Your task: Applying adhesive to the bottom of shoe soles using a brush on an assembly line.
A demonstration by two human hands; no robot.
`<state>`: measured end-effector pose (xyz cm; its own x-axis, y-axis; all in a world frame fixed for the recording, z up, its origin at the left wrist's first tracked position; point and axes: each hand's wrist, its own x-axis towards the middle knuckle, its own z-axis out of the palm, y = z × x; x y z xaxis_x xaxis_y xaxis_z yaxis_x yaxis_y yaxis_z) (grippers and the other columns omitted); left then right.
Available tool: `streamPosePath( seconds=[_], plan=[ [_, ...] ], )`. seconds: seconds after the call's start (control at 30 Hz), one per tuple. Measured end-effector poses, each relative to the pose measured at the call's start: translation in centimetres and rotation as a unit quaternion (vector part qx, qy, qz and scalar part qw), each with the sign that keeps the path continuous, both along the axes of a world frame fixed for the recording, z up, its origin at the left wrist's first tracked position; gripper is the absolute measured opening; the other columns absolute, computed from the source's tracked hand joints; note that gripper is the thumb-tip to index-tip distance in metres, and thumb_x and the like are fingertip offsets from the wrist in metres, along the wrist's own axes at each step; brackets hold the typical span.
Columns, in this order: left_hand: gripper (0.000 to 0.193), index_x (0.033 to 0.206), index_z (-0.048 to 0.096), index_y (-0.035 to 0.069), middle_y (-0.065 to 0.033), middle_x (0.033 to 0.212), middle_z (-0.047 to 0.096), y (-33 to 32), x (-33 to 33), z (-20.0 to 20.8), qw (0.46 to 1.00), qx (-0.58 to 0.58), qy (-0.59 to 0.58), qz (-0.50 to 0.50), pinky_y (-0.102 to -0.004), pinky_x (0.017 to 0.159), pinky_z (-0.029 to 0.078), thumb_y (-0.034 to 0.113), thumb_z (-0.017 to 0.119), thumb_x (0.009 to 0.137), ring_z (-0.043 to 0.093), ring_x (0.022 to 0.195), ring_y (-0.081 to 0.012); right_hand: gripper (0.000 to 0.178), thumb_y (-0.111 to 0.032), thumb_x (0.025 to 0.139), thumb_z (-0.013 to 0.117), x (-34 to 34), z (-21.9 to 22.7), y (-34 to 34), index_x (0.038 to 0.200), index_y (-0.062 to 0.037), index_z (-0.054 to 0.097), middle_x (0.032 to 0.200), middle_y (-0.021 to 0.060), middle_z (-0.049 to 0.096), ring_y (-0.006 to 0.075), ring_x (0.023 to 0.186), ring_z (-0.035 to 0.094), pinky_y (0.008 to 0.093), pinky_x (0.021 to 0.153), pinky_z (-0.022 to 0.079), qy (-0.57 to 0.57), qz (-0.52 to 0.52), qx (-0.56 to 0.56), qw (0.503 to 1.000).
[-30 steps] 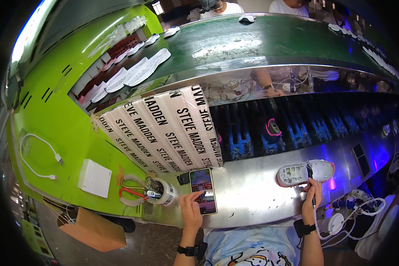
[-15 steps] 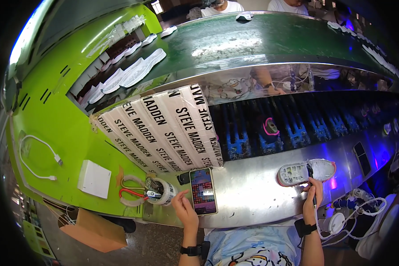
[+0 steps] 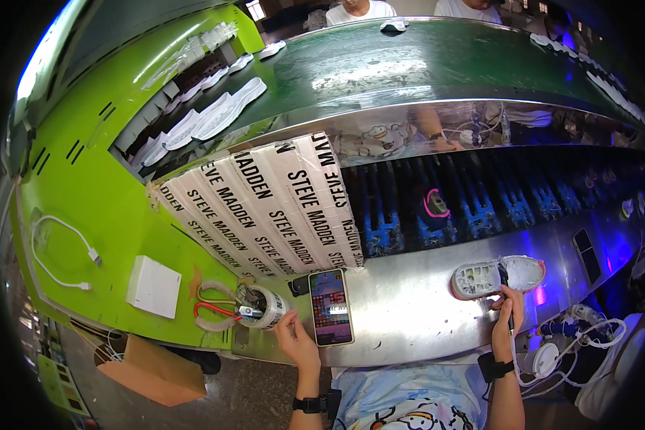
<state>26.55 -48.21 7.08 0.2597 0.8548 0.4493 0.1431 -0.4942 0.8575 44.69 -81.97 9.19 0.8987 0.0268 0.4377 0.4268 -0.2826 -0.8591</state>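
My right hand point(image 3: 507, 312) grips a slim brush point(image 3: 504, 274) whose dark tip rests on a shoe sole point(image 3: 476, 279). The sole is pale inside with a pinkish rim and lies on the metal ledge. Part of the brush is hidden by my fingers. At the ledge's front edge, my left hand point(image 3: 296, 342) is open with loosely bent fingers and holds nothing. It is between a smartphone point(image 3: 331, 308) with a lit colourful screen and a white tub point(image 3: 272, 308) of tools.
A large printed carton point(image 3: 265, 208) stands behind the phone. Beyond the metal ledge point(image 3: 401, 301) runs a dark trough with blue racks point(image 3: 480, 215). White soles point(image 3: 229, 109) lie by the green belt point(image 3: 437, 64). White tubing point(image 3: 595, 326) hangs beside my right arm. People sit across the belt.
My left hand has shifted slightly left, away from the phone's edge. The right hand, brush and sole stay nearly in place.
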Motion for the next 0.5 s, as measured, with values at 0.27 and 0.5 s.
streamPosePath(
  seconds=[0.27, 0.5],
  plan=[
    [0.005, 0.097, 0.053, -0.001, -0.0059, 0.089, 0.059, -0.7, 0.2, 1.1, 0.993, -0.105, -0.045, 0.010, -0.0254, 0.078, 0.046, 0.001, 0.053, 0.093, 0.058, 0.082, -0.0141, 0.031, -0.023, 0.100, 0.040, 0.0, 0.1, -0.1, 0.108, 0.0009, 0.059, 0.090, 0.0042, 0.052, 0.0101, 0.071, 0.049, 0.0233, 0.064, 0.040, 0.001, -0.003, -0.005, 1.000],
    [0.013, 0.102, 0.056, -0.002, -0.0071, 0.091, 0.057, 0.1, 0.4, 0.9, 0.993, 0.083, 0.041, 0.071, -0.0282, 0.072, 0.046, -0.002, 0.051, 0.090, 0.055, 0.076, -0.0150, 0.031, -0.022, 0.100, 0.041, 0.1, -0.4, -0.2, 0.108, 0.0012, 0.059, 0.090, 0.0045, 0.052, 0.0098, 0.070, 0.050, 0.0230, 0.063, 0.041, 0.001, -0.003, 0.005, 1.000]
  ],
)
